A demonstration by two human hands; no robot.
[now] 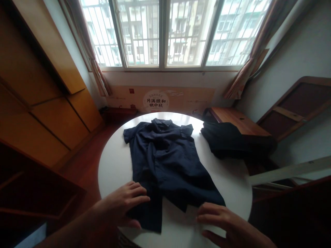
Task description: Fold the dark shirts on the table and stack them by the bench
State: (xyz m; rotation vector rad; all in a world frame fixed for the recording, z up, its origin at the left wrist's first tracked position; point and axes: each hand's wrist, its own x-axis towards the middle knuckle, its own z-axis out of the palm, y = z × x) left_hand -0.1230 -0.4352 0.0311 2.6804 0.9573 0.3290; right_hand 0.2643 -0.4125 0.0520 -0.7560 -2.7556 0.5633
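Note:
A dark navy short-sleeved shirt [176,162] lies spread out on a round white table [113,162], its collar at the far side and its hem towards me. The fabric is wrinkled around the chest, and the front edges part near the hem. My left hand [129,199] rests over the lower left part of the shirt, fingers stretched out and thumb apart. By the lower right corner of the hem is my right hand [217,218], its fingers slightly bent and the thumb apart from them. Neither hand grips the cloth.
A pile of dark folded cloth [224,139] sits at the table's right edge. Behind it stands a wooden bench or low table [240,120]. Wooden cabinets [51,127] line the left wall, and a barred window [162,34] faces me.

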